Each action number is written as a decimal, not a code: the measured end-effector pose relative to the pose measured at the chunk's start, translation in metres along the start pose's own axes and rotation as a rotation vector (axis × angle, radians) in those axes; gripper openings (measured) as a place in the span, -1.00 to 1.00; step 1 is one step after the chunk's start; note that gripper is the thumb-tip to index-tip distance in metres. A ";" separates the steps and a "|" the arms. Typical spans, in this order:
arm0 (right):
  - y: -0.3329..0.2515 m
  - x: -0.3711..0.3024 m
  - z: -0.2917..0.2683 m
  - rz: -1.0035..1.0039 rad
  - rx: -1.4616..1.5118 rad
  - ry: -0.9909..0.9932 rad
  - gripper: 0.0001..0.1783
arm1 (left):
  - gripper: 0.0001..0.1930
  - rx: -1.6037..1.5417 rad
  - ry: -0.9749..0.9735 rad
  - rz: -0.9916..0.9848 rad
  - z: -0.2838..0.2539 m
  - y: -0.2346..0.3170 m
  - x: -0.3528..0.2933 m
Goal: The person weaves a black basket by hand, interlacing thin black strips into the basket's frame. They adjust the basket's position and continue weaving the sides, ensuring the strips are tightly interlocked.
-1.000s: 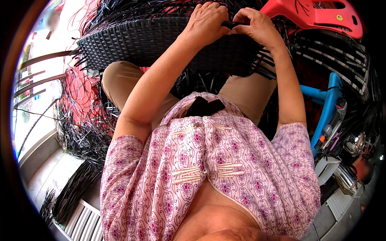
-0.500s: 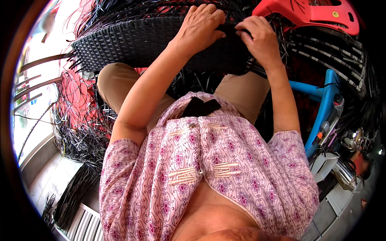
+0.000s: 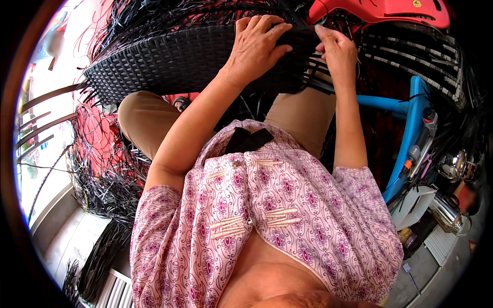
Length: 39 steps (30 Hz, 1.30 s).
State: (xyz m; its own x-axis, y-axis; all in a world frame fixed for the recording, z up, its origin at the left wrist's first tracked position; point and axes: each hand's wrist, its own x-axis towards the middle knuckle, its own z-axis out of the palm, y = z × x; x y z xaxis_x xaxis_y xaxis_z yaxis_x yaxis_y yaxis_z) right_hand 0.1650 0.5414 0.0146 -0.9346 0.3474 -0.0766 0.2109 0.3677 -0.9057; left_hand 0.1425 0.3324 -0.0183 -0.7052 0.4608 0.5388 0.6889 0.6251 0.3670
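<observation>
A black woven panel (image 3: 154, 64) of flat strips stretches across my lap, its loose ends sticking out at both sides. My left hand (image 3: 259, 49) lies on its upper part, fingers curled over the far edge and the thumb against the near face. To the right, past the panel's dense weave, my right hand (image 3: 338, 49) is closed in a pinch, its fingers bent inward. Whatever it pinches is too small and dark to make out. Loose black strips (image 3: 138, 20) are heaped behind the panel.
A red plastic chair (image 3: 380, 13) stands at the far right, a blue frame (image 3: 416, 108) nearer. Beside that lie tools (image 3: 418, 146) and a shiny metal container (image 3: 447, 213). Tangled strips (image 3: 108, 174) cover the left floor, with a white slatted piece (image 3: 114, 290) below.
My right hand has moved away from the left hand and turned, its fingers drawing into a pinch. My left hand stays at the panel's edge. The view has shifted slightly.
</observation>
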 end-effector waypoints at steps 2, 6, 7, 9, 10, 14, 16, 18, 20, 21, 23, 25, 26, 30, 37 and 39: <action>-0.009 0.008 -0.001 0.014 -0.113 -0.042 -0.51 | -0.54 -0.015 -0.007 -0.014 0.002 0.002 0.001; 0.006 0.026 0.006 -0.048 -0.112 -0.080 -0.55 | -0.56 -0.012 -0.009 -0.038 0.005 0.000 0.003; 0.012 0.022 0.009 -0.104 -0.007 -0.017 -0.60 | -0.56 -0.013 -0.009 -0.035 0.005 0.001 0.003; 0.020 0.013 0.013 -0.211 0.063 0.061 -0.66 | -0.56 -0.020 -0.013 -0.038 0.006 0.001 0.001; 0.022 0.009 0.014 -0.264 0.098 0.101 -0.69 | -0.56 -0.027 -0.015 -0.039 0.006 0.001 0.000; 0.032 -0.030 0.015 -0.179 0.145 0.132 -0.78 | -0.56 -0.046 -0.013 -0.007 0.003 0.000 -0.004; 0.033 -0.039 0.017 0.005 0.246 0.116 -0.73 | -0.54 -0.002 0.015 0.036 0.001 0.004 -0.008; 0.040 -0.035 0.019 0.074 0.316 0.128 -0.72 | -0.53 -0.027 0.009 0.028 -0.001 0.004 -0.009; 0.045 -0.025 0.015 0.110 0.422 0.085 -0.73 | -0.52 -0.121 -0.026 -0.037 -0.007 -0.004 -0.002; 0.045 -0.021 0.011 0.123 0.433 0.061 -0.73 | -0.50 -0.087 0.021 -0.034 -0.010 -0.007 0.004; 0.045 -0.012 0.005 0.140 0.426 0.066 -0.73 | -0.51 -0.094 -0.042 -0.022 -0.017 -0.015 0.019; 0.042 -0.011 -0.007 -0.011 0.451 0.213 -0.73 | -0.53 -0.084 -0.132 -0.008 -0.015 -0.025 0.027; 0.034 -0.013 -0.010 -0.168 0.454 0.340 -0.71 | -0.54 -0.073 -0.172 0.002 -0.009 -0.033 0.025; -0.024 -0.027 -0.033 -0.738 0.086 0.605 -0.68 | -0.59 -0.096 -0.316 -0.019 -0.011 -0.037 0.035; -0.023 0.012 0.011 -0.824 -0.608 -0.092 -0.61 | -0.52 -0.121 -0.397 0.098 -0.006 -0.063 0.043; -0.013 0.021 0.015 -0.775 -0.712 -0.179 -0.58 | -0.51 -0.122 -0.423 0.035 -0.005 -0.059 0.043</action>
State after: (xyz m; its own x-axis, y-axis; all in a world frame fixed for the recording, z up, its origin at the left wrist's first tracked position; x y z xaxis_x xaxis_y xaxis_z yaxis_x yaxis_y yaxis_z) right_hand 0.1385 0.5303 0.0189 -0.9016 -0.3080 0.3037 -0.3946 0.8733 -0.2856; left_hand 0.0727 0.3123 -0.0127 -0.6704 0.7133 0.2041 0.7103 0.5376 0.4543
